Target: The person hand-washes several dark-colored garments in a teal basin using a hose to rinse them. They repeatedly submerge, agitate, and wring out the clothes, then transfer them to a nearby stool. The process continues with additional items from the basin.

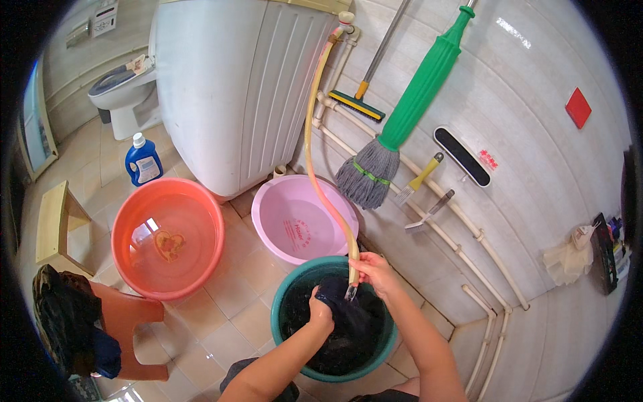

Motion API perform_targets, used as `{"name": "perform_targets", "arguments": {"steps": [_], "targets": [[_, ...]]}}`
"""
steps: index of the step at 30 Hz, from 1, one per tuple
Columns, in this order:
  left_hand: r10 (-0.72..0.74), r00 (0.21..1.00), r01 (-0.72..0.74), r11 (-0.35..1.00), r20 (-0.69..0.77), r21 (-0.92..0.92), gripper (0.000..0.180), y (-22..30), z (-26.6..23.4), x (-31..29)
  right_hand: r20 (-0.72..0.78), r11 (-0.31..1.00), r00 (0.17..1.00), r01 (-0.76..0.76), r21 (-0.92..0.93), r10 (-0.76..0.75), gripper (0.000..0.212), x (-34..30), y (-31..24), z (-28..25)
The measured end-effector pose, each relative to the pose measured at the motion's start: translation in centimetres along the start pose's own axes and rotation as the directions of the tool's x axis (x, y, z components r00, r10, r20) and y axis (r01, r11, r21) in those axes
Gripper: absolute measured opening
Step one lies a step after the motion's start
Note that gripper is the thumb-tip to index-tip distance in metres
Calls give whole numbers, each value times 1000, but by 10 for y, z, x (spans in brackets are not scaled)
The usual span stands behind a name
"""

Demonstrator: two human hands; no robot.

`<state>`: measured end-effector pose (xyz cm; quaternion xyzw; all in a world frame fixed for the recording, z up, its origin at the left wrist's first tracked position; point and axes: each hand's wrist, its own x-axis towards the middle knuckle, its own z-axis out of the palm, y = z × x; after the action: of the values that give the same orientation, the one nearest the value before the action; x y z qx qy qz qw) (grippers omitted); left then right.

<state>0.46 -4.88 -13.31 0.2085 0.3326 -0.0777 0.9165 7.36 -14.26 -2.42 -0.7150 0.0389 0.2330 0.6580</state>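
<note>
Leftmost, our orange basin [167,236] sits beside the pink basin [305,221]. Nearer us, our left hand [321,311] is clenched on dark cloth [345,321] inside the green basin [281,321], while our right hand [376,273] grips the yellow hose [321,181] over it.

Bright even light; glare on wall tiles [516,33]; sharp centre; fisheye bending, dark vignette at rim.
</note>
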Motion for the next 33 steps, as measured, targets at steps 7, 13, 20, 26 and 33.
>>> {"name": "perform_targets", "arguments": {"steps": [7, 13, 20, 26, 33], "targets": [[-36, 998, 43, 990, 53, -137, 19, 10, -2, 1, -50, 998, 997, -52, 33, 54, 22, 11, 21, -37], [-147, 974, 154, 987, 175, -33, 25, 5, -15, 4, -70, 982, 998, 13, 190, 0, 22, 28, 26, -36], [-72, 991, 66, 996, 116, 59, 26, 8, -3, -10, -12, 986, 996, -84, 146, 87, 23, 8, 20, -13], [-22, 986, 42, 992, 167, -123, 27, 32, 5, -20, -26, 984, 985, -167, 65, 169, 28, 1, 51, -37], [135, 983, -114, 980, 125, -166, 24, 45, 7, -30, -178, 946, 930, -324, 17, 321, 30, 33, 144, -53]]}}
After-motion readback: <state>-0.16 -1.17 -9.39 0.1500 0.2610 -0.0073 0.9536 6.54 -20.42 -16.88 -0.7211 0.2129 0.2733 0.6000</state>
